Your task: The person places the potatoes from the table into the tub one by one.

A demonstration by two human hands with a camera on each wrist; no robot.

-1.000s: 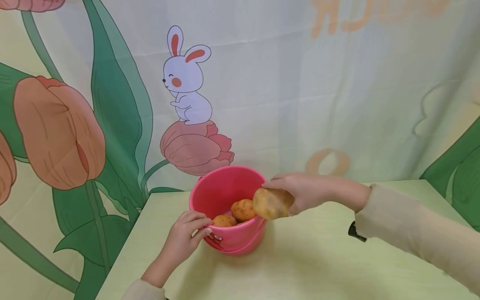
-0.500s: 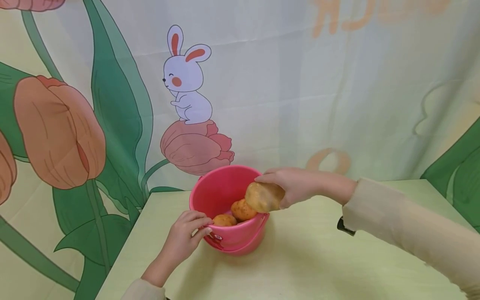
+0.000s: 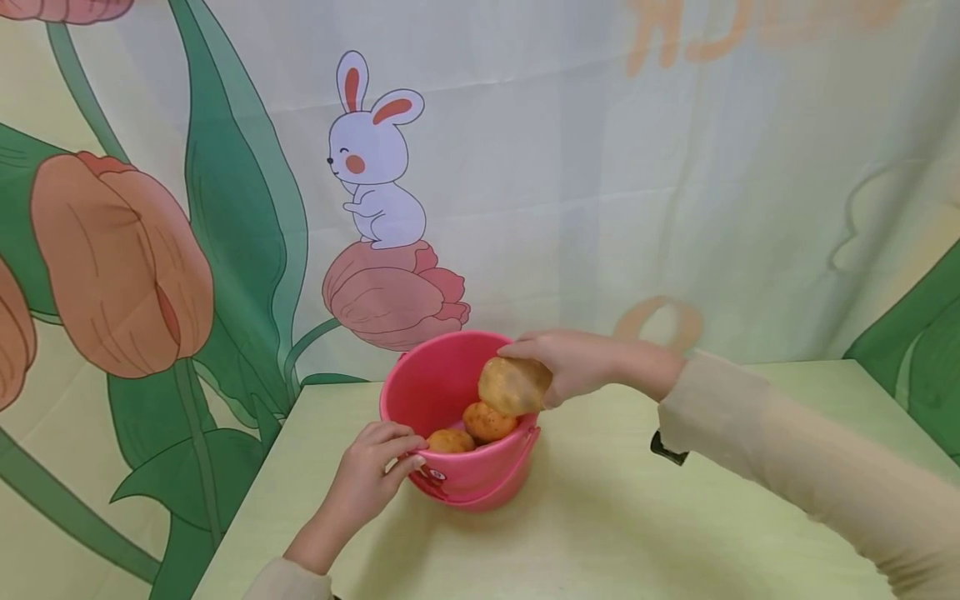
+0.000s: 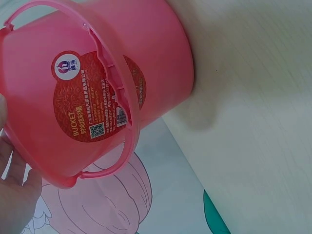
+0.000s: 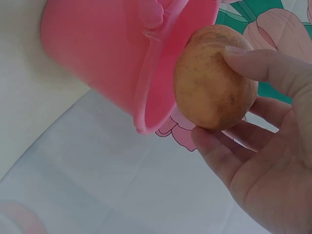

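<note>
A pink bucket [image 3: 480, 475] stands on the table, its mouth toward me, with two potatoes visible inside: one potato [image 3: 450, 442] near the front rim and another potato [image 3: 489, 422] just right of it. My left hand [image 3: 378, 458] pinches the bucket's front-left rim between thumb and fingers. Over the right side of the opening, my right hand [image 3: 577, 362] grips a larger potato [image 3: 513, 385]. In the right wrist view this held potato [image 5: 214, 80] sits between thumb and fingertips, at the bucket's mouth. The left wrist view shows the bucket's handle [image 4: 117, 73] hanging down across a red label [image 4: 87, 107].
A pale green table [image 3: 637, 517] extends around the bucket. Behind it hangs a cloth backdrop [image 3: 600, 208] printed with tulips and a rabbit. A dark strap piece [image 3: 667, 448] shows under the right sleeve.
My right hand has carried the held potato leftward and slightly up, from outside the right rim to over the bucket's opening. The left hand stays on the rim.
</note>
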